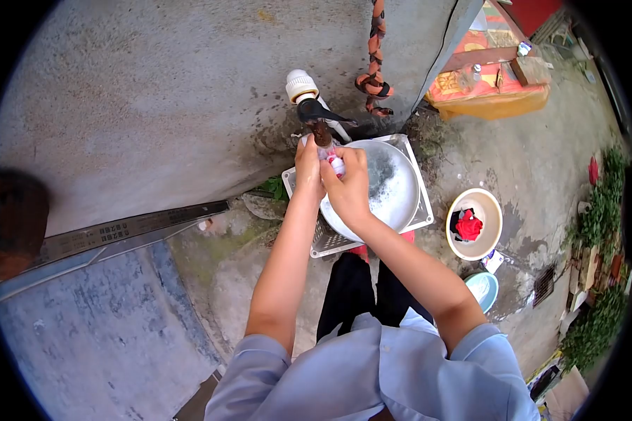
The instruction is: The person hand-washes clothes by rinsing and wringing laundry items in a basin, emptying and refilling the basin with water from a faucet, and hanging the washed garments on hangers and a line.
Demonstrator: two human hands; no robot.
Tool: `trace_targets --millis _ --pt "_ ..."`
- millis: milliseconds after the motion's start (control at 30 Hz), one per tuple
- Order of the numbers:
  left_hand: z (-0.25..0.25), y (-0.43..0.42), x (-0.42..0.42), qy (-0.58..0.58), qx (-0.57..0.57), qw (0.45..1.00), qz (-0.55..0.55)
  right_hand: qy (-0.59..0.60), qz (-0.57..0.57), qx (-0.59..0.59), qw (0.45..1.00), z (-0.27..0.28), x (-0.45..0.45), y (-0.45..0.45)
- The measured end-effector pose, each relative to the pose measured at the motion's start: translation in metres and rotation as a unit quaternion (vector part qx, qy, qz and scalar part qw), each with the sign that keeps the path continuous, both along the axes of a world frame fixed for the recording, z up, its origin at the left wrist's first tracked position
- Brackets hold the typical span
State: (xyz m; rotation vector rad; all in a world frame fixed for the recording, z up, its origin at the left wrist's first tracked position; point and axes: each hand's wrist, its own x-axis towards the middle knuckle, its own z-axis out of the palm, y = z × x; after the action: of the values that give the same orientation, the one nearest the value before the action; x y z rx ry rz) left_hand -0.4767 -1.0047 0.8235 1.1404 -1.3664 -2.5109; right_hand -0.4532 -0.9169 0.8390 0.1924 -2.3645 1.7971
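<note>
Both of my hands are close together just under the spout of the tap [321,131], above the left part of a wide metal basin [413,193]. My left hand [308,167] is closed on one side of a small wet white cloth with pink-red marks [336,165]. From the other side my right hand [350,181] grips the same cloth, the thumb lying over it. Most of the cloth is hidden by my fingers, so its exact kind cannot be made out. Cloudy water with suds [393,203] lies in the basin.
The basin rests on a white plastic crate [425,210] against the wall. A braided rope [376,49] hangs beside the tap. To the right stand a cream basin [495,238] with red and black cloth [469,226] and a light-blue basin [494,289]. A covered table [484,105] stands behind.
</note>
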Motion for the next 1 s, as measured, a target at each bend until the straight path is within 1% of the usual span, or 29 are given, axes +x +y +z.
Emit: trace_targets --millis 33,100,133,167,200,233,267,300,333,367,400,433,500,533,567,633,667,700,733,767,800,833,867,900,967,1000 --pt "-0.008 -0.003 0.0 -0.001 0.0 1.0 -0.001 -0.001 -0.001 0.0 1.0 0.001 0.001 -0.001" --pt "-0.002 -0.006 0.0 0.043 0.134 0.989 -0.038 -0.091 0.038 -0.009 0.995 0.001 -0.001 -0.004" --pt "-0.002 0.009 0.002 0.035 0.075 0.996 0.016 -0.113 0.035 -0.018 0.993 -0.001 -0.013 -0.003" --pt "-0.008 0.024 0.002 0.049 0.077 0.995 0.042 -0.111 0.036 -0.019 0.993 -0.003 -0.032 0.001" --pt "-0.007 0.029 0.008 0.009 0.065 0.998 0.009 -0.222 0.008 0.004 0.975 -0.004 -0.054 0.006" --pt "-0.005 0.034 0.014 -0.033 0.054 0.998 -0.024 -0.332 -0.019 0.027 0.943 -0.006 -0.062 0.01" --pt "-0.005 0.038 0.011 -0.069 0.073 0.995 -0.024 -0.239 -0.029 0.058 0.969 -0.01 -0.059 0.011" --pt "-0.007 0.036 0.007 -0.066 0.073 0.995 -0.025 -0.141 -0.039 0.089 0.985 -0.016 -0.057 0.011" --pt "-0.014 0.03 0.004 0.009 0.166 0.986 -0.023 -0.04 -0.004 0.08 0.996 -0.022 -0.049 0.011" --pt "-0.027 0.021 0.001 0.085 0.257 0.963 -0.019 0.034 0.037 0.032 0.998 -0.016 -0.033 0.007" --pt "-0.065 -0.004 0.004 0.245 0.326 0.896 -0.176 0.035 0.038 0.033 0.998 -0.016 -0.035 0.006" --pt "-0.064 0.0 0.0 0.245 0.328 0.896 -0.175 0.023 0.018 0.04 0.999 -0.018 -0.04 0.006" --pt "-0.046 0.018 -0.005 0.133 0.298 0.944 -0.038 -0.005 -0.022 0.05 0.998 -0.026 -0.05 0.002" --pt "-0.028 0.028 0.002 0.069 0.237 0.968 -0.055 -0.019 -0.042 0.053 0.998 -0.03 -0.056 -0.002" --pt "-0.012 0.031 0.006 0.069 0.236 0.968 -0.055 0.01 -0.048 0.095 0.994 -0.038 -0.069 0.003" --pt "0.01 0.034 0.008 0.086 0.216 0.972 -0.029 -0.041 -0.078 0.022 0.996 -0.028 -0.072 0.007" --pt "0.007 0.024 0.004 0.081 0.232 0.969 -0.017 -0.041 -0.077 0.023 0.996 -0.028 -0.065 0.008" --pt "0.015 0.016 0.0 0.114 0.278 0.954 0.006 0.07 0.015 0.036 0.997 -0.028 -0.053 0.01" --pt "0.022 0.01 -0.003 0.073 0.263 0.962 -0.018 0.181 0.107 0.049 0.976 -0.028 -0.043 0.012" --pt "0.034 0.009 -0.005 0.03 0.246 0.968 -0.04 0.182 0.109 0.05 0.976 -0.024 -0.033 0.012" --pt "0.036 0.008 -0.002 0.03 0.246 0.968 -0.038 0.193 0.121 0.035 0.973 -0.017 -0.022 0.009" --pt "0.037 0.008 0.004 0.062 0.239 0.964 -0.093 0.203 0.133 0.019 0.97 -0.011 -0.017 0.007" --pt "0.036 0.008 0.007 0.076 0.235 0.961 -0.12 0.173 0.12 0.041 0.977 -0.007 -0.017 0.007" --pt "0.035 0.008 0.01 0.091 0.23 0.958 -0.147 0.172 0.121 0.04 0.977 -0.008 -0.02 0.009" --pt "0.018 0.011 0.009 0.084 0.208 0.968 -0.109 0.059 0.193 0.045 0.978 -0.011 -0.033 0.012" --pt "0.009 0.013 0.006 0.081 0.196 0.973 -0.09 0.091 0.159 0.088 0.979 -0.009 -0.038 0.009"
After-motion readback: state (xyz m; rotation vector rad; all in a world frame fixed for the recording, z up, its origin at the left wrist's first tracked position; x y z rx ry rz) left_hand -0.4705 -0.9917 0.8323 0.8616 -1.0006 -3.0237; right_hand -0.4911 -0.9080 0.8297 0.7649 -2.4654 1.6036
